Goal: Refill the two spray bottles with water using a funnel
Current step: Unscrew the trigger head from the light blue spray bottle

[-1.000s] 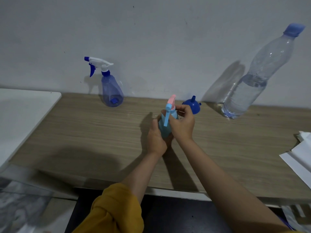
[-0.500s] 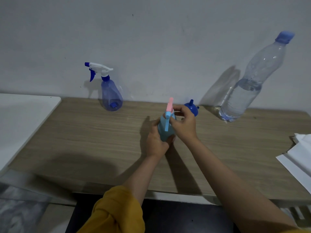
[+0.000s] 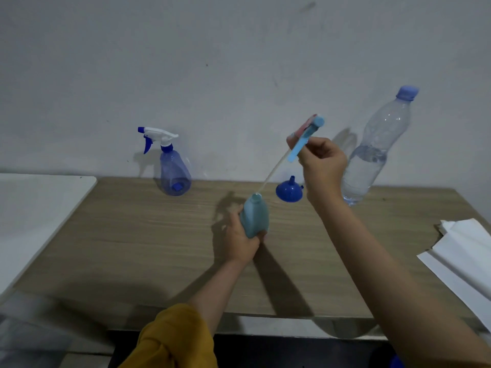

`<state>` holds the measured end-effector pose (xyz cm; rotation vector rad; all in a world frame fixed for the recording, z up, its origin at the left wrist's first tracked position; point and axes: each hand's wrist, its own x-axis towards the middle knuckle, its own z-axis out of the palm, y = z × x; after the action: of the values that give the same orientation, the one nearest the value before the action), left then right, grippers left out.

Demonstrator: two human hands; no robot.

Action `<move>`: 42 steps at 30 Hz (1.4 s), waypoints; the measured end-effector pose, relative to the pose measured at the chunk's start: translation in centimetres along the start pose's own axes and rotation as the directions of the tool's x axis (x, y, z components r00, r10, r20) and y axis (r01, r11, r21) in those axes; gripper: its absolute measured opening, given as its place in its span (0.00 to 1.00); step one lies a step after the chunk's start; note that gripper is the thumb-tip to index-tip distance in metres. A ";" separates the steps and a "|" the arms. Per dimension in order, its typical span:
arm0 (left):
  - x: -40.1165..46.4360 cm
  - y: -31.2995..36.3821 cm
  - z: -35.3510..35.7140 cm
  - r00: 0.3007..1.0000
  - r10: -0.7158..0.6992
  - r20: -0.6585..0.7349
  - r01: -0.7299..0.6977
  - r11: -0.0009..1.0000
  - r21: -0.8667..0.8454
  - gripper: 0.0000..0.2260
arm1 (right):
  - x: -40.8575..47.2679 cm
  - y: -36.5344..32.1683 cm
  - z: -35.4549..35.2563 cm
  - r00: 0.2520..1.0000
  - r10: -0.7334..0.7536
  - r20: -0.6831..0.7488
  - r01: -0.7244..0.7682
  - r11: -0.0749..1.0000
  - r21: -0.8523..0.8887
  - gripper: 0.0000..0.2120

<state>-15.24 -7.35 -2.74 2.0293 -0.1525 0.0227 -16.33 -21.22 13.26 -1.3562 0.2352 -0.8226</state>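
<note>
Steadying the light-blue bottle [image 3: 255, 217] w/ the left hand [image 3: 240, 239] is the near half of the job: fingers wrap its lower body and it sits upright on the wooden table [image 3: 138, 235], neck open. Keep that grip low and firm so the bottle doesn't tip as the tube drags out. Above and to the right, the right hand [image 3: 322, 162] pinches the pink-and-blue spray head [image 3: 307, 134], lifted well clear of the neck, w/ the thin dip tube [image 3: 273, 170] slanting down so only its tip is at the mouth. Judging from that, the step is cap removal, nearly done; best to lift straight along the tube's line rather than sideways, else the tube could flick drips or lever the bottle over. Then the head needs a spot on the table, apart from the pour area. Just beyond the bottle, the blue funnel [image 3: 289, 191] rests wide end down, spout up, near enough to grab next. Further back right, the clear water bottle [image 3: 372, 158] stands by the wall, cap on, approx half full. Far left by the wall, the 2nd spray bottle [image 3: 174, 168], dark blue w/ white trigger, has its head screwed on, not yet opened. White paper [image 3: 462, 251] lies at the right edge.
</note>
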 end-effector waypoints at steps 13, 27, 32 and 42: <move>-0.1 -2.1 -2.1 0.998 0.033 0.061 -0.034 0.999 0.014 0.34 | -2.1 7.9 -6.5 0.978 0.179 -0.105 -0.198 0.655 -0.729 0.17; 0.1 -3.2 -2.0 0.994 0.091 0.057 -0.101 0.976 0.193 0.37 | -4.2 16.7 -7.6 0.950 0.300 -0.085 -0.170 0.270 -0.948 0.17; 0.0 -3.3 -1.9 0.995 0.087 0.057 -0.096 0.980 0.177 0.37 | -4.0 16.6 -7.8 0.962 0.271 -0.031 -0.088 0.201 -0.976 0.22; 0.5 -4.4 -1.5 0.995 0.093 0.044 -0.099 0.984 0.145 0.39 | 6.9 13.2 -6.9 0.712 0.310 0.630 0.665 -0.011 -0.747 0.27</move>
<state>-14.17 -4.11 -5.96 2.1692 -0.2794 0.0585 -10.49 -31.11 1.47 -3.1699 -0.0359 -0.1271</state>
